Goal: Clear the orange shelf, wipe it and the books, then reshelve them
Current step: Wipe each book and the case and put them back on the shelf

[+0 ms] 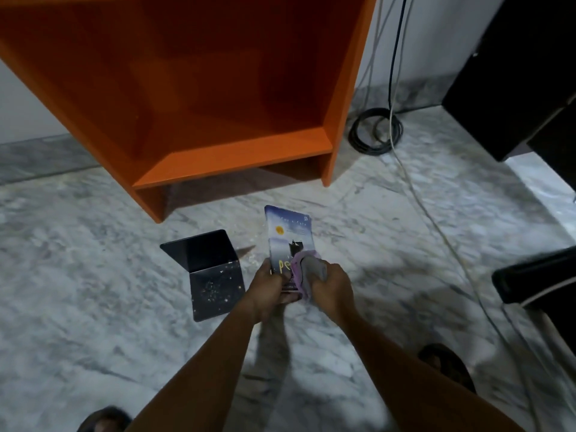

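A soft cloth lay pressed on a glossy book, held above the veined marble floor.
The left hand gripped the book's lower edge with curled fingers. The right hand was closed around the crumpled grey-lilac cloth. The smooth, boxy orange shelf stood just behind. A dark speckled book stood half open on the floor nearby.

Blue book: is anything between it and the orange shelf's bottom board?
Nothing visible does. The blue book, held by the left hand while the right hand presses a cloth on its cover, faces the orange shelf over bare floor. The dark open book sits off to the left, the coiled cables to the shelf's right.
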Tool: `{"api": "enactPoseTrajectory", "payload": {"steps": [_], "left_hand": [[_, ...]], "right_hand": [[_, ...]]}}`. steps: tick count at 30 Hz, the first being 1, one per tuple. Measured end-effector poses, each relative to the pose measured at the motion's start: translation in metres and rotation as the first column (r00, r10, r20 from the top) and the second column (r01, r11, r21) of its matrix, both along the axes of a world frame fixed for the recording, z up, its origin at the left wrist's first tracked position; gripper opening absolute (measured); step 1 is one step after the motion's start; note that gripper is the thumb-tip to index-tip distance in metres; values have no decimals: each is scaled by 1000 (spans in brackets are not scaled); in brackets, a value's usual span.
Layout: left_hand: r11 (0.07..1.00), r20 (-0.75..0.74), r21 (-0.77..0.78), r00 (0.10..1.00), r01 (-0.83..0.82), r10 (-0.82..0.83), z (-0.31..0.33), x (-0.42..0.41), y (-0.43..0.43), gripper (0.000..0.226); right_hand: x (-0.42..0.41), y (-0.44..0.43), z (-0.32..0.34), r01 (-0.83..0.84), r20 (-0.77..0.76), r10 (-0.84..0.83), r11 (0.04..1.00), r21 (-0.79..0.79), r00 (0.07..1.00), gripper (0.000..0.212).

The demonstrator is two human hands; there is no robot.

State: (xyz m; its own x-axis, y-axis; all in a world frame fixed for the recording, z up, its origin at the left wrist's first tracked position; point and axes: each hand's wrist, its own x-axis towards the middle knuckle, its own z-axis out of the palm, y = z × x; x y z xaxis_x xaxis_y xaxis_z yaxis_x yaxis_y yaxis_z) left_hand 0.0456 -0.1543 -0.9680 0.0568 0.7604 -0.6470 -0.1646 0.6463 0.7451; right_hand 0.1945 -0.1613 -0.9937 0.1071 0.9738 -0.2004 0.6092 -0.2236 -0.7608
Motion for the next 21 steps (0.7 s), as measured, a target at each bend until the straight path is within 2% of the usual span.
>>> {"api": "enactPoseTrajectory", "payload": {"steps": [1, 3, 4, 6, 9, 11, 14, 17, 19, 21], "left_hand": [[999, 39, 31, 999, 9, -10, 10, 0, -2, 39], [995, 58, 86, 997, 45, -50, 28, -3, -4, 52], [992, 41, 108, 996, 70, -75, 37, -5, -8, 55], [976, -30, 155, 988, 155, -153, 59, -12, -14, 56], [930, -114, 186, 947, 316, -299, 98, -22, -29, 50], [905, -107, 184, 923, 383, -369, 120, -26, -40, 48], [898, -5, 211, 919, 387, -395, 152, -25, -59, 50], [891, 59, 272, 917, 365, -394, 174, -23, -71, 50], [884, 75, 304, 917, 354, -393, 183, -23, -77, 51], [884, 78, 319, 920, 342, -384, 190, -23, -81, 50]], "right_hand": [[0, -3, 3, -65, 2, 65, 995, 74, 998, 32], [-4, -12, 12, -185, -87, 205, 964, 190, 975, 27], [-7, -17, 19, -214, -129, 243, 955, 206, 961, 35], [-11, -23, 32, -240, -187, 284, 944, 225, 941, 49], [-17, -21, 59, -209, -242, 306, 911, 356, 921, 51], [-20, -7, 82, -170, -214, 285, 884, 436, 934, 51], [-18, 14, 122, -42, -286, 185, 897, 441, 940, 44], [0, 26, 151, 222, -364, -137, 954, 203, 921, 22], [9, 27, 161, 340, -321, -299, 937, 78, 898, 26], [3, 24, 165, 380, -334, -330, 920, 98, 883, 26]]}}
